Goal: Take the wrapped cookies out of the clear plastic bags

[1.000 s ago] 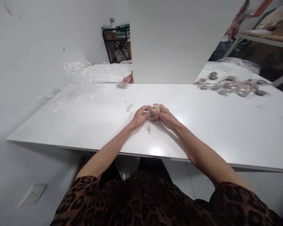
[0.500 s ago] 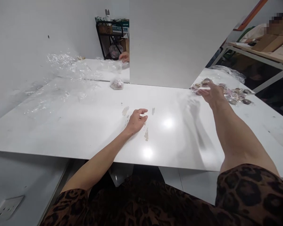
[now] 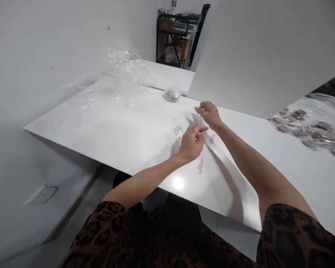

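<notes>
My left hand (image 3: 192, 143) is low over the middle of the white table (image 3: 123, 137), thumb and forefinger apart and the other fingers curled; nothing shows between them. Just beyond it, my right hand (image 3: 208, 112) hovers with loosely bent fingers, and I see no object in it. Closest to the right hand, on its far left side, a small clear-wrapped bundle (image 3: 172, 95) with pinkish contents sits by the table's back edge. Far to the right lies a pile of clear-wrapped pieces (image 3: 318, 130), pink, brown and pale, blurred by motion.
Crumpled clear plastic film (image 3: 125, 70) lies at the table's far left against the wall. A tall white panel (image 3: 262, 48) rises along the back edge. Pale stains (image 3: 200, 166) mark the tabletop. Behind stands a black shelf rack (image 3: 171, 37) with boxes.
My right hand has left the wrapped pile and swung left, close to my left hand. The left hand keeps much the same pose. The view has turned left and tilted.
</notes>
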`<state>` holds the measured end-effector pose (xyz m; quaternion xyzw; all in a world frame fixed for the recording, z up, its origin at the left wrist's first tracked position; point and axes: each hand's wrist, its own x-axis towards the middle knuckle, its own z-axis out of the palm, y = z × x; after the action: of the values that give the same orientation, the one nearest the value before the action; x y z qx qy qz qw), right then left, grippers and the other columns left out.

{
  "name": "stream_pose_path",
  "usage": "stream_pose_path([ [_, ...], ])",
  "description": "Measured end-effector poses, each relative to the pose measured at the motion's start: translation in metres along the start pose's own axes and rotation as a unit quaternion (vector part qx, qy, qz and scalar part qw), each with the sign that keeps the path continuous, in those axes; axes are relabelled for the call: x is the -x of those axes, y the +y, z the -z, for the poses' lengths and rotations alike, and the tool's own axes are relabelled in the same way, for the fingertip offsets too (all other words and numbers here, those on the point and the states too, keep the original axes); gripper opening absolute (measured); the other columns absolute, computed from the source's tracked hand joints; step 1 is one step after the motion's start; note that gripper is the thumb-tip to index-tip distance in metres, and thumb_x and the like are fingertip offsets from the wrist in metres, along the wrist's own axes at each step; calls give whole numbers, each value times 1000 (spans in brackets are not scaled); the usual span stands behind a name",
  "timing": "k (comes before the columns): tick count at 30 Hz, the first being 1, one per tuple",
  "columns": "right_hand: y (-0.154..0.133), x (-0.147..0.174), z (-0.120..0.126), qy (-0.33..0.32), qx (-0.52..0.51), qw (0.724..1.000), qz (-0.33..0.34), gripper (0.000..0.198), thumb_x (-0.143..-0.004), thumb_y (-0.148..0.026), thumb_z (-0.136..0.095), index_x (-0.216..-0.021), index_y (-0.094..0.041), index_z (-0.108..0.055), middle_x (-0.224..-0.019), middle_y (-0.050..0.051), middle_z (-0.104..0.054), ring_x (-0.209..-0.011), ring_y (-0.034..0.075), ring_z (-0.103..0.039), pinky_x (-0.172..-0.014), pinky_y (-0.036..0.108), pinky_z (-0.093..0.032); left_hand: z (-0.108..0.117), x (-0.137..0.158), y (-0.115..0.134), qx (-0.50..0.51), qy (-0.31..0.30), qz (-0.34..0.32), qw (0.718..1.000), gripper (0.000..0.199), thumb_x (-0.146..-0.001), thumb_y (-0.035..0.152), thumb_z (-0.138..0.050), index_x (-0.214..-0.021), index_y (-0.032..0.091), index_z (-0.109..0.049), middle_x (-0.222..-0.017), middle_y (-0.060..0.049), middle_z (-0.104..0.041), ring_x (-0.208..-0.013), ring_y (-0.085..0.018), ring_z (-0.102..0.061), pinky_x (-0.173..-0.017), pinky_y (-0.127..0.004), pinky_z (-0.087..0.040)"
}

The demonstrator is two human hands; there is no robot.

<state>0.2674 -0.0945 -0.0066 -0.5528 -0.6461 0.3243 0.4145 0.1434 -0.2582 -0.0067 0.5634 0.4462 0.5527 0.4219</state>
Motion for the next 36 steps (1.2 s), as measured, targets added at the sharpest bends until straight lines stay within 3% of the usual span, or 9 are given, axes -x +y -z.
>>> stream_pose_path([
  [6, -35, -64, -87, -32, 184, 982, 35, 84, -81, -39, -82, -152, -16, -43, -158, 24, -46, -149, 41, -41, -122, 57, -35, 2, 1, 4, 26, 51, -72, 996, 26, -97, 10, -52, -112, 21, -71, -118, -9, -67, -88, -15, -66, -95, -36, -60],
  [9, -45, -79, -114, -43, 228, 973, 0, 92, -80, -27, -78, -160, -12, -34, -163, 26, -40, -152, 41, -39, -125, 54, -34, 3, 1, 5, 33, 70, -89, 993, 27, -97, 9, -51, -111, 23, -70, -119, -9, -68, -95, -17, -68, -96, -35, -60],
  [12, -46, -80, -123, -41, 213, 976, -10, 76, -78, -22, -78, -148, -13, -48, -148, 23, -55, -138, 39, -54, -118, 51, -42, 4, -3, 2, 37, 82, -90, 992, 27, -97, 9, -52, -111, 23, -70, -122, -8, -68, -91, -15, -68, -97, -35, -59],
  [15, -41, -66, -114, 1, 107, 994, -35, 53, -75, -27, -85, -120, -20, -59, -112, 12, -68, -106, 29, -64, -96, 44, -53, 6, -8, 0, 28, 92, -79, 992, 30, -96, 7, -51, -112, 23, -70, -123, -8, -68, -90, -15, -66, -97, -36, -59],
  [19, -39, -20, -73, -11, -55, 994, -97, 45, -72, -49, -87, -89, -28, -52, -73, 0, -56, -69, 19, -53, -65, 38, -49, 12, -15, 2, 0, 128, -41, 991, 32, -94, 9, -57, -120, 23, -67, -130, -12, -65, -119, -24, -63, -113, -43, -50],
  [22, -46, 32, -28, -57, -229, 966, -105, 48, -65, -55, -86, -83, -27, -52, -68, -2, -52, -61, 16, -46, -59, 35, -46, 19, -19, 5, 6, 189, 21, 982, 44, -96, 22, -68, -138, 22, -57, -148, -17, -57, -151, -32, -41, -128, -52, -32],
  [25, -58, 88, 12, -97, -269, 953, -101, 45, -70, -61, -79, -91, -28, -57, -71, -1, -57, -60, 16, -49, -59, 35, -46, 25, -22, 6, 83, 196, 77, 974, 58, -101, 40, -66, -152, 24, -44, -162, -16, -46, -160, -32, -31, -130, -49, -29],
  [31, -58, 148, 35, -129, -231, 960, -94, 55, -77, -81, -64, -83, -27, -51, -65, 1, -53, -57, 18, -48, -55, 34, -43, 23, -23, 4, 290, -81, 74, 951, 50, -105, 59, -54, -132, 18, -62, -119, -12, -72, -104, -23, -69, -88, -35, -57],
  [36, -33, 151, 26, -81, -243, 959, -119, 66, -74, -88, -64, -96, -27, -57, -87, 5, -67, -73, 21, -65, -59, 34, -53, 22, -27, -13, 193, 21, 133, 972, 49, -95, 65, -67, -101, 16, -66, -82, -4, -64, -74, -15, -61, -71, -32, -56],
])
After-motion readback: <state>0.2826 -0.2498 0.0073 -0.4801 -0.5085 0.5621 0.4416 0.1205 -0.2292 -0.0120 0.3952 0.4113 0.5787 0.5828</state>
